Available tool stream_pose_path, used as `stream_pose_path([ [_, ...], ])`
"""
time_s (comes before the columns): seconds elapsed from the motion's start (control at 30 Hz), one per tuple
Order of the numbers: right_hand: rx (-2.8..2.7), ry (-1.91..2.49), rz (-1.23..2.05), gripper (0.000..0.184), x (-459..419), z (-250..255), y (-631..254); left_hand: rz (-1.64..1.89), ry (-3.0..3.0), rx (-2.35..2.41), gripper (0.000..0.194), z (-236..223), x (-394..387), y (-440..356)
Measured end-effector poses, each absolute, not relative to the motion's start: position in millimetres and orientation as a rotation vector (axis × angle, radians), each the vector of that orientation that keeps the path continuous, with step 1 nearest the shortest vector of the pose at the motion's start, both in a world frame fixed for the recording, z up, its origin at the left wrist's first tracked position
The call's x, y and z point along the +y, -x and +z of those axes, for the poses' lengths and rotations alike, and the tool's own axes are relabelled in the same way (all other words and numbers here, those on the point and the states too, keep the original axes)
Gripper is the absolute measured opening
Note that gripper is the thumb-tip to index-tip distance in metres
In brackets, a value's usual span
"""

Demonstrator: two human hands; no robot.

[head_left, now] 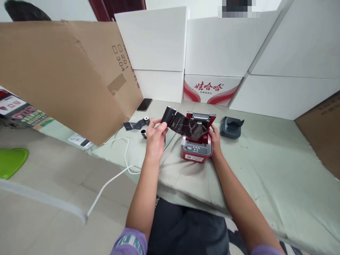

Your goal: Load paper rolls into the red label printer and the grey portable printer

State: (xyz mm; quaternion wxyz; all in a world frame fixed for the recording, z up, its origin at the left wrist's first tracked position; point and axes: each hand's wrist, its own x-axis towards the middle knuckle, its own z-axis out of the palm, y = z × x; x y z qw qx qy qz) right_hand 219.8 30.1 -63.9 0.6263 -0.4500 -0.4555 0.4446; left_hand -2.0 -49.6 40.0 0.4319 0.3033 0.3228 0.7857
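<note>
My left hand [156,136] is closed round a roll of black ribbon [168,115], raised left of a small red and grey label printer [196,151]. A crinkled black strip [187,125] runs from the roll across to the printer's open top and covers part of its inside. The printer's lid [201,117] is tilted up at the back. My right hand [215,140] grips the printer's right side by the lid, its fingers partly hidden behind it. Beside my left hand lie a small roll with a loose black strip [135,125] and a short black core [143,134].
A dark grey plastic part [230,128] lies right of the printer, and a phone [145,105] lies at the back left. White boxes [156,42] wall off the back; a cardboard sheet [66,71] stands at left. A white cable [126,152] hangs over the cloth-covered table's [268,166] left edge.
</note>
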Motion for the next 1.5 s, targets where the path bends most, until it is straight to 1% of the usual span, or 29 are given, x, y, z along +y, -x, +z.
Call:
stream_pose_path([
  [0.17, -1.061, 1.034, 1.004, 0.060, 29, -61, -219, 1.905, -0.730, 0.733, 0.039, 39, -56, -5],
  [0.3, -1.044, 1.011, 1.021, 0.062, 28, -62, -218, 1.822, -0.789, 0.708, 0.028, 38, -62, -10],
  [0.37, -1.048, 1.032, 1.026, 0.063, 28, -62, -218, 1.786, -0.851, 0.706, 0.026, 37, -65, -12],
  [0.5, -1.067, 1.043, 1.012, 0.062, 28, -62, -219, 1.687, -0.975, 0.724, 0.030, 35, -68, -14],
  [0.67, -1.060, 1.030, 0.982, 0.057, 28, -61, -219, 1.657, -1.055, 0.862, 0.048, 23, -64, -10],
  [0.83, -1.062, 1.022, 0.997, 0.056, 28, -61, -219, 1.637, -1.157, 0.992, 0.050, 13, -62, -8],
  [0.93, -1.071, 1.033, 0.989, 0.055, 28, -61, -219, 1.648, -1.376, 1.111, 0.045, 15, -64, -7],
  [1.07, -1.040, 1.021, 1.026, 0.058, 28, -62, -219, 1.597, -1.846, 1.295, 0.035, 19, -64, 0],
  [1.2, -1.046, 1.019, 1.029, 0.059, 28, -62, -220, 1.496, -2.155, 1.177, 0.031, 21, -55, 9],
  [1.4, -1.055, 0.982, 1.048, 0.058, 29, -64, -220, 1.241, -2.538, 1.117, 0.008, 33, -36, 8],
  [1.5, -1.039, 0.993, 1.056, 0.059, 31, -67, -219, 1.152, -2.637, 1.117, 0.012, 37, -32, 6],
])
